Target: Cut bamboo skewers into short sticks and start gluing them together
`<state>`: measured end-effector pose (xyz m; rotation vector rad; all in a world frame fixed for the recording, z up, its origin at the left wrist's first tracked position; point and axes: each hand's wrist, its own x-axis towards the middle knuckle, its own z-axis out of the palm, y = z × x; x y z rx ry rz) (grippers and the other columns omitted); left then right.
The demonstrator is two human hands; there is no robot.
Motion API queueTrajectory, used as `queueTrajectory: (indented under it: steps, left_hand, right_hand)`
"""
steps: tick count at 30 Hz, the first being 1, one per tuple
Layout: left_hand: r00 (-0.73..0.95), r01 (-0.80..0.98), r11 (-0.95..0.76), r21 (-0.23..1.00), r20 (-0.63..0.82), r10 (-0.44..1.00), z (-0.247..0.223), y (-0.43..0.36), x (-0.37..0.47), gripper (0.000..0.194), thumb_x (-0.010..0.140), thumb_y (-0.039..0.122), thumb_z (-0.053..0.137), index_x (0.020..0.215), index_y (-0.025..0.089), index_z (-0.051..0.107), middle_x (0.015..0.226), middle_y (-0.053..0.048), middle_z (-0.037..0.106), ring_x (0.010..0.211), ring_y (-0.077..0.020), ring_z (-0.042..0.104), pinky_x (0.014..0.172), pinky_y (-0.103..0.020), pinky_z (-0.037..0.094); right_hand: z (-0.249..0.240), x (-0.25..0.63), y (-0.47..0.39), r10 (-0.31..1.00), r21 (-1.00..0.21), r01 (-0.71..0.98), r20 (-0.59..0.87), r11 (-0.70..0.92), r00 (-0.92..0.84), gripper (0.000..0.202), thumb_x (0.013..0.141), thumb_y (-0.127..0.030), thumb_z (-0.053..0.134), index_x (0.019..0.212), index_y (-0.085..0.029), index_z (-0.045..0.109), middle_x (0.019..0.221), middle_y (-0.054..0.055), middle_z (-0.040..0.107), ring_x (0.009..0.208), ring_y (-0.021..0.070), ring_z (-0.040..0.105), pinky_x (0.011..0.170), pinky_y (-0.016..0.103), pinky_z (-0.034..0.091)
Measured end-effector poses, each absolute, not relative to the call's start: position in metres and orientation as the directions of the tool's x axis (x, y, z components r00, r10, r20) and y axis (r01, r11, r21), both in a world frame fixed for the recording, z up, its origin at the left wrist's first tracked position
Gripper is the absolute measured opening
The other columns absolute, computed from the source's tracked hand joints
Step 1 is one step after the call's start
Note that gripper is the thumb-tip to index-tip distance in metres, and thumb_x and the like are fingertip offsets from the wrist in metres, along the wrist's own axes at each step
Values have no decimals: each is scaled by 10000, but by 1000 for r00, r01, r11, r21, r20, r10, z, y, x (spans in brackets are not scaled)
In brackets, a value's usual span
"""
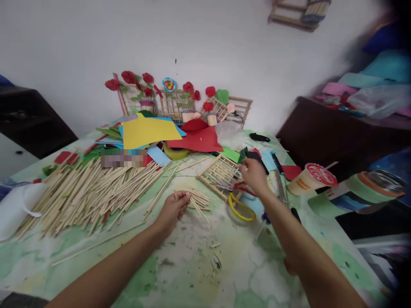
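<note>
My left hand [173, 209] is closed in a pinch at the middle of the table. A tiny pale spot shows at its fingertips; what they hold is too small to name. Just right of it lies a small bundle of short wooden sticks [199, 198]. My right hand [254, 173] hovers over the right side of a wooden stick lattice [219, 173], fingers curled together; anything in them cannot be made out. Below that hand, scissors with a yellow handle loop [240, 210] and a red one rest against the lattice.
A big heap of wooden sticks [86, 194] spreads on the left. Behind it lie yellow paper [147, 131], red paper [201, 139] and a tape roll [175, 153]. Lattices with red paper flowers [129, 77] lean on the wall. A cup [310, 179] and a flask [359, 192] are at right.
</note>
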<state>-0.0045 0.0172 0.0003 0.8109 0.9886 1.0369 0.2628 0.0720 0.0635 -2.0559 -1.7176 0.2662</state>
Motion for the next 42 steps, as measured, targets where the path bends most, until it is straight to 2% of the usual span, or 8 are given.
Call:
queueTrajectory:
  steps: [6, 14, 17, 21, 27, 32, 37, 42]
  left_hand:
    - [126, -390, 303, 869, -276, 953, 1, 29, -13, 387, 599, 402, 757, 715, 135, 502, 569, 67, 447, 369, 11, 249, 350, -137, 119]
    - [78, -318, 248, 915, -235, 969, -4, 38, -18, 348, 666, 422, 693, 735, 140, 500, 562, 70, 429, 363, 2, 211, 362, -162, 105]
    - [55, -196, 236, 952, -230, 972, -4, 39, -19, 334, 696, 445, 644, 733, 143, 509, 566, 61, 439, 373, -16, 212, 378, -179, 124]
    - [27, 148, 84, 985, -89, 996, -1, 41, -22, 284, 702, 417, 604, 678, 136, 569, 608, 5, 530, 533, -105, 441, 512, -216, 328]
    - [156, 523, -20, 852, -72, 985, -2, 50, -34, 267, 755, 397, 523, 672, 160, 612, 641, -30, 606, 641, -188, 547, 592, -260, 352]
    - [175, 624, -58, 779, -68, 982, -2, 49, -37, 290, 791, 395, 485, 870, 158, 632, 742, -57, 644, 714, -212, 587, 645, -283, 378]
    - [200, 754, -105, 649, -74, 977, 2, 43, -36, 442, 852, 380, 400, 1200, 123, 490, 745, -61, 627, 746, -231, 601, 656, -306, 387]
    - [290, 780, -265, 567, 49, 956, -10, 44, -34, 449, 859, 321, 384, 1236, 90, 467, 836, -87, 629, 837, -237, 591, 763, -353, 428]
  right_hand:
    - [50, 350, 141, 856, -223, 834, -4, -505, 518, 610, 708, -479, 616, 1083, 2, 602, 1116, 314, 565, 1095, 410, 507, 887, 486, 384]
    - [29, 364, 174, 766, -60, 769, 67, -637, 640, 798, 654, -678, 564, 1160, -60, 585, 1333, 292, 394, 1248, 421, 349, 967, 516, 316]
    - [27, 358, 183, 791, -66, 790, 30, -609, 612, 782, 633, -665, 599, 1148, -75, 595, 1234, 268, 502, 1166, 391, 457, 906, 464, 391]
    - [26, 351, 189, 779, -83, 776, -12, -625, 626, 769, 634, -638, 631, 1162, -82, 578, 1230, 261, 501, 1139, 388, 479, 844, 449, 443]
    - [30, 359, 190, 752, -107, 745, -52, -659, 657, 374, 870, -397, 531, 1160, -162, 532, 1185, 91, 548, 1018, 213, 559, 847, 428, 474]
    - [29, 359, 187, 786, -137, 777, -15, -614, 618, 337, 878, -340, 535, 1161, -159, 528, 1163, 83, 555, 982, 199, 573, 821, 410, 494]
    - [35, 350, 178, 774, -189, 770, 68, -609, 629, 344, 876, -353, 534, 1160, -159, 530, 1183, 86, 545, 1012, 209, 560, 845, 427, 479]
    - [59, 348, 158, 774, -295, 792, 205, -535, 599, 471, 772, -470, 617, 1041, -84, 593, 1128, 165, 579, 1044, 268, 544, 870, 396, 439]
